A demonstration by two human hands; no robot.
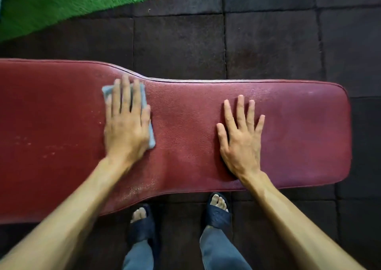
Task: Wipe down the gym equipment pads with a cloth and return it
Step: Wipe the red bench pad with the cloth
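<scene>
Nearest, two feet in dark slide sandals (218,213) and grey trouser legs were partly hidden under the near edge of the bench (185,146), a long dark-red padded surface with a pebbled texture, cut off at the left. The left hand (126,125) was blurred, fingers straight, pressing flat on a pale blue-grey cloth (152,134), mostly covered, only its corners showing. The right hand (241,142) lay flat on the pad with fingers spread, holding nothing. Beyond lay dark rubber floor tiles (268,43), then green turf (82,0).
</scene>
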